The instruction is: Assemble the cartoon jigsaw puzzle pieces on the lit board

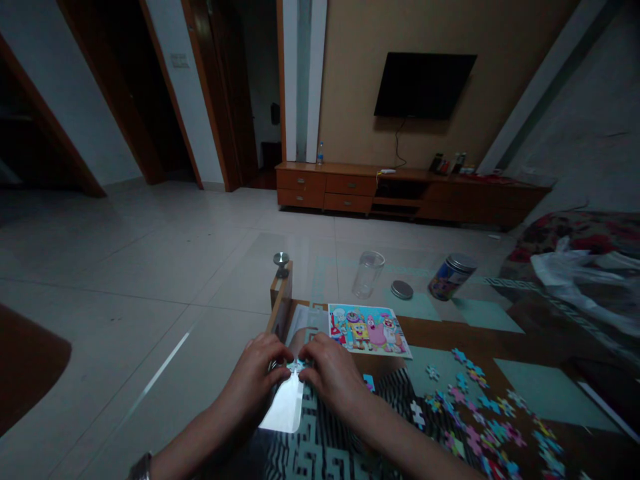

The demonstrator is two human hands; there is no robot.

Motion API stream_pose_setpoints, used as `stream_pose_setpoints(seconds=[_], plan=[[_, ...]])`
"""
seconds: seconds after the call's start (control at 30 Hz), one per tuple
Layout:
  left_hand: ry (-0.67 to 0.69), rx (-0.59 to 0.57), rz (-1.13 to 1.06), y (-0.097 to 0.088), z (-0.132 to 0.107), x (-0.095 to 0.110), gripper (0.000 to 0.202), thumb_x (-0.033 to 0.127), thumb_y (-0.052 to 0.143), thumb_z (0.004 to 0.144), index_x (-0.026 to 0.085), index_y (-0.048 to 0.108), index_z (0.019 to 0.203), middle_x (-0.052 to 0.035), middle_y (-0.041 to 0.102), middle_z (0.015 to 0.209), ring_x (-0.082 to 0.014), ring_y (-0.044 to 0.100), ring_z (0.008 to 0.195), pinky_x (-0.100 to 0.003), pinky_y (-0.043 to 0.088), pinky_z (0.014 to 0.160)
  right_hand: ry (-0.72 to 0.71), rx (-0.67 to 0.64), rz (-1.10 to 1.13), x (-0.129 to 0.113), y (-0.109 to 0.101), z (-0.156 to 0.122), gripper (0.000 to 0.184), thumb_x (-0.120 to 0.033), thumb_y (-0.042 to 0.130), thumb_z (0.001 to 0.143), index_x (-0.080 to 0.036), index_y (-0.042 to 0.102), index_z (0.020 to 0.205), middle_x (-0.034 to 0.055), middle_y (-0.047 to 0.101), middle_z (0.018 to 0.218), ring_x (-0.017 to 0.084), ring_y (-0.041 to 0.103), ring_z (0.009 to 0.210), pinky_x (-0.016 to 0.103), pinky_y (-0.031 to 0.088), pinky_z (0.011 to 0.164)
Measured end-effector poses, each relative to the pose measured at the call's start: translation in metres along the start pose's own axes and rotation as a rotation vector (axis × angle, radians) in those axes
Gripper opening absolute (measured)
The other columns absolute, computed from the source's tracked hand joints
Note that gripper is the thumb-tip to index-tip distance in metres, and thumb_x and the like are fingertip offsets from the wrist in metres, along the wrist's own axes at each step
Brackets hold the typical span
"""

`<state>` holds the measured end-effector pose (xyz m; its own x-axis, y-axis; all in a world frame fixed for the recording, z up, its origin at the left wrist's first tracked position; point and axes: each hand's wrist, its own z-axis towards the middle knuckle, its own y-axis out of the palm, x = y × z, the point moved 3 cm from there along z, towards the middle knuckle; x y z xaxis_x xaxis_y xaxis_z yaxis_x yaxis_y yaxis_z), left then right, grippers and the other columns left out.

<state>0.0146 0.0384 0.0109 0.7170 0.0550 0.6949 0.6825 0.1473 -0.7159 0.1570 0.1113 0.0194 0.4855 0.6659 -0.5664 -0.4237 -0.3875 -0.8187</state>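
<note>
My left hand (263, 363) and my right hand (330, 365) meet over the near left part of the glass table. Between their pinched fingertips are small light-blue jigsaw puzzle pieces (296, 366); whether they are joined is too small to tell. Below the fingers shows a bright white patch (283, 408) on the glass. Just beyond my right hand lies a picture card (371, 331) with cartoon figures. Another blue puzzle piece (369, 382) peeks out beside my right wrist. To the right, many loose puzzle pieces (475, 417) are scattered.
A clear jar (369, 273), a round metal lid (402, 289) and a printed can (451, 276) stand along the table's far side. A white plastic bag (585, 280) is at the right. Beyond the tiled floor is a wooden TV cabinet (350, 185).
</note>
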Motion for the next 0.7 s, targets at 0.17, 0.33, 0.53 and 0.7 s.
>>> stream_pose_setpoints(seconds=[0.17,0.33,0.53,0.7], plan=[[-0.002,0.005,0.011,0.0011,-0.0001,-0.001,0.007,0.014,0.064,0.075,0.02,0.064,0.078,-0.0013,0.059,0.079,-0.0216,0.053,0.085,-0.037,0.038,0.079,0.026,-0.038,-0.014,-0.0045,-0.0044,0.0013,0.017,-0.006,0.068,0.069,-0.017,0.067,0.083,0.0072,0.066,0.089,0.021,0.059,0.082,0.031,0.042,0.07],[0.019,0.006,0.019,0.0023,-0.0003,-0.0032,0.007,0.014,0.062,0.077,0.02,0.064,0.08,-0.0015,0.06,0.081,-0.0216,0.052,0.086,-0.036,0.038,0.078,0.052,-0.069,-0.05,-0.0087,-0.0073,0.0046,0.019,-0.007,0.066,0.067,-0.017,0.067,0.083,0.0071,0.067,0.087,0.02,0.059,0.079,0.029,0.04,0.066],[0.016,0.004,0.038,0.0009,-0.0006,-0.0012,0.007,0.015,0.061,0.077,0.021,0.064,0.079,-0.0006,0.06,0.081,-0.0209,0.052,0.085,-0.036,0.039,0.079,0.03,-0.037,-0.077,-0.0057,-0.0059,0.0033,0.018,-0.008,0.064,0.066,-0.018,0.066,0.08,0.0059,0.067,0.083,0.019,0.058,0.074,0.028,0.037,0.061],[0.002,-0.01,0.041,-0.0006,-0.0003,0.0007,0.005,0.017,0.062,0.076,0.021,0.064,0.079,-0.0013,0.06,0.081,-0.0213,0.052,0.085,-0.037,0.039,0.079,0.044,-0.024,-0.069,-0.0001,-0.0044,-0.0003,0.02,-0.006,0.063,0.065,-0.018,0.066,0.08,0.0058,0.067,0.083,0.02,0.06,0.076,0.028,0.038,0.062]])
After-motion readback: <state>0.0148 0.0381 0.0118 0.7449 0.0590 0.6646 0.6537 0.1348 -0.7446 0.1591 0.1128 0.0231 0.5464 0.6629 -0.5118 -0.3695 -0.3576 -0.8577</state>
